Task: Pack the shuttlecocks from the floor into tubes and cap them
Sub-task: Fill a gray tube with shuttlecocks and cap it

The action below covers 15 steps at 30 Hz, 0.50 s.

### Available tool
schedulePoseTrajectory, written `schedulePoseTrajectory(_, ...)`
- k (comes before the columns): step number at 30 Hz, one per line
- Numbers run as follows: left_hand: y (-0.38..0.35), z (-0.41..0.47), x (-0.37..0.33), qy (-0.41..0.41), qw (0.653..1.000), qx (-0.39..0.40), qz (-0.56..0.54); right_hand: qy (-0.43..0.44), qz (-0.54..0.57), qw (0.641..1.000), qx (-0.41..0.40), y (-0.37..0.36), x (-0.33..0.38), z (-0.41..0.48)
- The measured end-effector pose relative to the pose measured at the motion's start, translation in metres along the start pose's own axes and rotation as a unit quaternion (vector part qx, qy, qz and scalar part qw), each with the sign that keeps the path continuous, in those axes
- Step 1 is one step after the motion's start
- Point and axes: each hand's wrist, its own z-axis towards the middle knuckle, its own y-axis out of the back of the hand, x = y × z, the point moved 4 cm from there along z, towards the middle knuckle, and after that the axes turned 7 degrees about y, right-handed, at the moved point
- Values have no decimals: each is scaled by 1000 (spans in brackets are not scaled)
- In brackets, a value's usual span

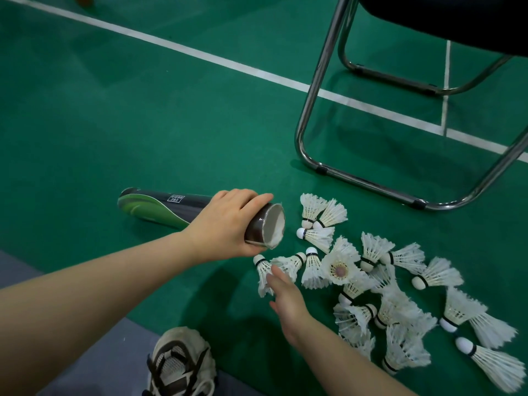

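The step in hand is loading: the left hand [225,224] is wrapped around the dark grey cardboard tube with a green swoosh [160,204], gripping it close to its open, ragged-edged mouth. That mouth is turned toward the heap of white feather shuttlecocks [400,310] scattered on the green court floor [143,124]. The tube's far end sits low on or near the floor, to the left. The inside of the mouth looks pale, but I cannot tell how many shuttlecocks, if any, are already in it. The right hand [288,301] reaches with its fingers stretched out, the fingertips [278,278] touching the feather skirt of the nearest white shuttlecock with a black-banded cork [262,267], which lies just below the tube mouth; the hand is not closed around it. The task seems far from done, since many shuttlecocks lie loose and no cap is in view. The next move probably calls for pinching this shuttlecock by the skirt, turning its cork toward the opening and sliding it in straight, so that the feathers do not catch on the torn rim. A chrome tubular chair frame [311,104] stands behind the heap, and a beige laced shoe [177,364] is at the bottom edge.
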Motion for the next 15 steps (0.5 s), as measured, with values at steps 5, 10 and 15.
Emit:
schedulePoseTrajectory(5,-4,1,-3,-1,1000,12,-1,20,23,999,-15,8,1,3)
schedulePoseTrajectory(10,-7,0,-3,4,1000,26,0,31,70,986,-148,20,22,1)
schedulePoseTrajectory(15,-11,-2,-7,1,999,39,15,175,17,944,-278,47,66,-22)
